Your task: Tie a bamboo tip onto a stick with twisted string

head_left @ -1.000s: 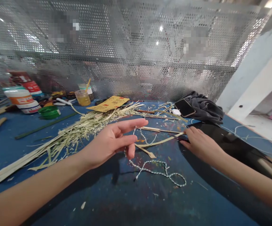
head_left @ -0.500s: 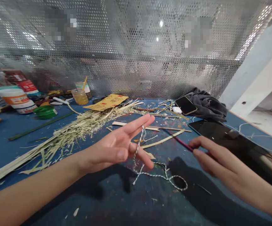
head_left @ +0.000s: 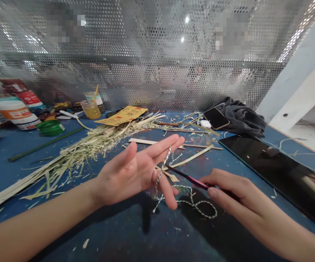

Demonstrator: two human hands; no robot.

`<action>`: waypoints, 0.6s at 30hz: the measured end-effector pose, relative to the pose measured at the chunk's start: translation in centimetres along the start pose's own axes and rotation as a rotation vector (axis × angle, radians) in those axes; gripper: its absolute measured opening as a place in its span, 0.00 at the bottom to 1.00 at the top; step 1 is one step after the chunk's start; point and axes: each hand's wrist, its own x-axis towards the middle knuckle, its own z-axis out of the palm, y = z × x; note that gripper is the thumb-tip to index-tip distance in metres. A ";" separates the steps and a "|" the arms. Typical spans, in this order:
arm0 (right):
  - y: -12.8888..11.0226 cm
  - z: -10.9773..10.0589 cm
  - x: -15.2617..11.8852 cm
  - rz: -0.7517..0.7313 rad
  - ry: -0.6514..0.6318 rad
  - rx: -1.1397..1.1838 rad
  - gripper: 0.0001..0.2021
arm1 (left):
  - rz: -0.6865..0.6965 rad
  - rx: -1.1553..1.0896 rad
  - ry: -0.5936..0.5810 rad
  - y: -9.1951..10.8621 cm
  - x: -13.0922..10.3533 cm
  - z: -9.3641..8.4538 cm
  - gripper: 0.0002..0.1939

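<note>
Head view: left grip spread wide, one cord strung across; right grip pinched round one tool.

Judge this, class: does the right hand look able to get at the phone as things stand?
Probably yes: nothing appears to block the way from the right hand to the phone, though that hand holds a pink-and-black tool.
</note>
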 end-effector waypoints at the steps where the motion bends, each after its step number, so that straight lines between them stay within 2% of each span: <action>1: -0.2 0.0 0.0 0.001 -0.021 0.011 0.11 | -0.009 -0.102 -0.037 -0.1 0.0 0.1 0.37; 4: -0.6 0.0 0.2 0.007 -0.042 0.035 0.12 | -0.019 -0.306 -0.100 -0.8 0.1 0.5 0.37; 7: -0.8 0.1 0.1 0.036 -0.015 0.060 0.14 | -0.079 -0.301 -0.055 -1.7 0.3 1.1 0.38; 8: -0.9 0.1 -0.1 0.063 -0.018 0.079 0.15 | -0.106 -0.254 -0.019 -2.0 0.4 1.2 0.34; 11: -0.8 0.1 -0.9 0.182 -0.069 0.180 0.20 | -0.148 -0.011 0.113 -2.3 0.5 1.5 0.15; 12: -0.8 0.0 -1.2 0.225 -0.087 0.220 0.21 | -0.135 0.084 0.150 -2.3 0.5 1.5 0.13; 18: -0.9 0.9 -1.8 0.370 -0.154 0.505 0.24 | 0.104 0.604 0.205 -1.0 0.0 2.5 0.19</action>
